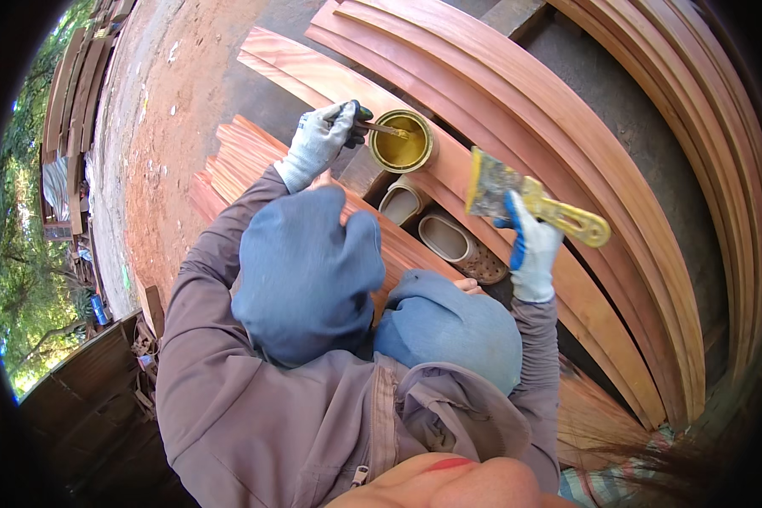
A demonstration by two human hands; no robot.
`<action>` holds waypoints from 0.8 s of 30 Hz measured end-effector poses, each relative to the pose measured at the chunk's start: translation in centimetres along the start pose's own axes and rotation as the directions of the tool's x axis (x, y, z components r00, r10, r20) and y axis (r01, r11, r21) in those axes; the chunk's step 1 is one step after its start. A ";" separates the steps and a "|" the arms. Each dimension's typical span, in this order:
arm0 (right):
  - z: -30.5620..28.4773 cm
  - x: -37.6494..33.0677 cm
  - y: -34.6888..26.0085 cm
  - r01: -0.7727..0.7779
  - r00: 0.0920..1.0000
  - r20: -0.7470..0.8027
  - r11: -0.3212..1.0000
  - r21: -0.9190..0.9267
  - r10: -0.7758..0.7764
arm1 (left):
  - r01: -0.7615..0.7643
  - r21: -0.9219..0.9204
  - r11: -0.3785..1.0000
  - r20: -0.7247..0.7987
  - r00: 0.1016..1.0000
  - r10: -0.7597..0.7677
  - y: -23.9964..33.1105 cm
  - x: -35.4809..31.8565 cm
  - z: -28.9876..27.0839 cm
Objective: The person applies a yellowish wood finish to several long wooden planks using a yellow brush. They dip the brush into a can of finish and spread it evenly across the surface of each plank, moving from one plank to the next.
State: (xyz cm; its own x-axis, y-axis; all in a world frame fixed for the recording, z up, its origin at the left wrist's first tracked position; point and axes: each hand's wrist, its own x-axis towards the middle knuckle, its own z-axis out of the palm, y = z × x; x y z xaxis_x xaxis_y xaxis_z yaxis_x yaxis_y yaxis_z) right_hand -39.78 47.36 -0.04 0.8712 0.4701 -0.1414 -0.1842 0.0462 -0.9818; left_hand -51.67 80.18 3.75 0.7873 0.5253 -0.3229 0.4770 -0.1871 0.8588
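Outdoor yard, reddish dirt ground [178, 102], trees [25, 288] + stacked timber [66, 118] far L. Long reddish wooden boards [474, 72] run diagonally across the work area, more boards [694, 118] at far R, w/ dark floor btwn.

L hand [323, 140], in grey-white glove w/ dark fingers, is closed round a thin wooden stick [388, 129]; its yellowish tip is over the mouth of a round open tin [433, 146]. Can't tell if tip touches the mustard-yellow paste [405, 155] inside. Tin is by the nearer boards, ahead of the knees; what's directly under its base is hidden.

R hand [535, 250], white/blue glove, grips a putty knife [493, 188], yellow handle pointing R, wide blade smeared yellow + grey, held above boards, well apart from tin. Brown clogs [485, 265] sit btwn boards, nr blue-trousered knees [300, 271].
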 end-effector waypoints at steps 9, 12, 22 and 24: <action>8.7 3.6 6.2 -0.014 0.989 0.138 0.965 -0.264 0.053 | -0.064 -0.125 0.990 0.095 0.993 0.076 3.3 -1.6 -3.4; 11.2 4.3 5.7 -0.077 0.983 0.126 0.929 -0.362 0.131 | -0.113 -0.034 0.993 0.098 0.988 0.115 4.4 -2.3 -3.6; 13.5 3.4 5.7 -0.266 0.940 0.178 0.952 -0.153 0.291 | -0.237 0.175 0.956 0.147 0.966 0.212 3.1 -1.8 -2.9; 15.0 3.1 3.6 -0.469 0.882 0.109 0.827 0.308 0.459 | -0.248 0.230 0.941 0.147 0.965 0.218 2.5 -0.8 -3.0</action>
State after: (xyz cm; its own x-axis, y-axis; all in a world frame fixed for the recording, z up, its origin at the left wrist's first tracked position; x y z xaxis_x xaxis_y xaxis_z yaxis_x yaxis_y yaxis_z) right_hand -44.57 62.20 -2.13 0.6336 0.5320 -0.5617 -0.7016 0.0892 -0.7069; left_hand -52.31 81.74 7.32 0.9210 0.3441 -0.1825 0.3436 -0.4971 0.7968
